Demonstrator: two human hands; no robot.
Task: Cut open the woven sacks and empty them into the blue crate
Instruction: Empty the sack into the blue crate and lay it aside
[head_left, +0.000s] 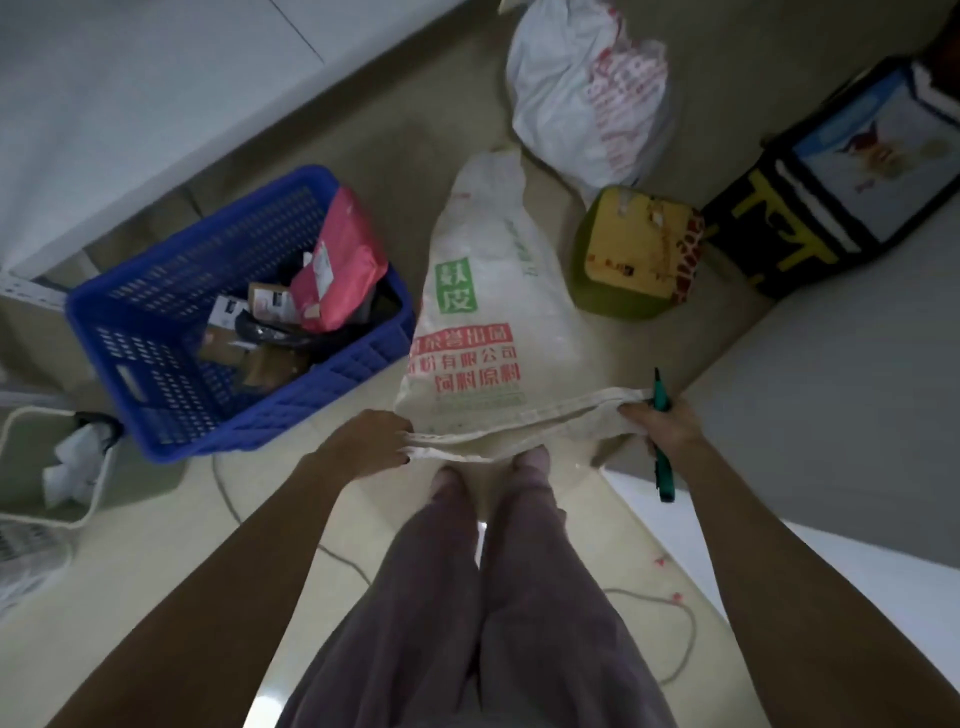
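A white woven sack (498, 312) with green and red print lies flat on the floor in front of my feet. My left hand (371, 441) grips the near left corner of its hem. My right hand (662, 423) grips the near right corner and also holds a green utility knife (662, 467), its tip pointing away from me. The blue crate (130, 322) stands to the left of the sack, holding a pink mailer (337, 260) and several small parcels. A second white sack (587, 93) with red print sits further back, full and crumpled.
A yellow and green box (634, 249) lies right of the sack, with a black and yellow insulated bag (831, 182) behind it. White walls run along the left and right. A thin cable (675, 639) trails on the floor by my legs. A white wire stand (62, 467) is at far left.
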